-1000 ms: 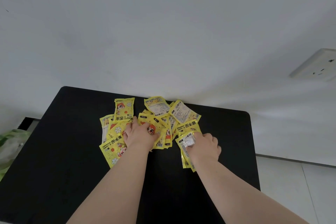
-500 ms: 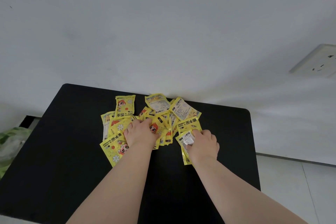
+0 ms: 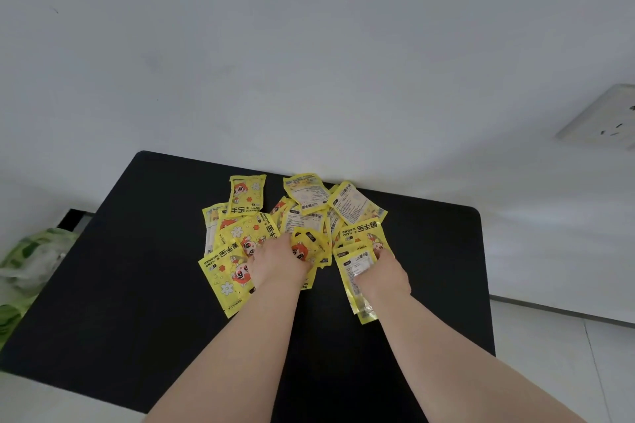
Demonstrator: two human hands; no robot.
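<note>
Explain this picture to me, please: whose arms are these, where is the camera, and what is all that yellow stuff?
No machine here: these are a person's two bare arms, filmed by a wide-angle camera worn on the head, looking down. A black table against a white wall carries a loose pile of yellow hand-warmer packets. The left hand lies on the pile's middle, fingers dug in among packets; whether it grips one is hidden. The right hand curls round one packet at the pile's right edge. A green bag lies beside the table, at left.
</note>
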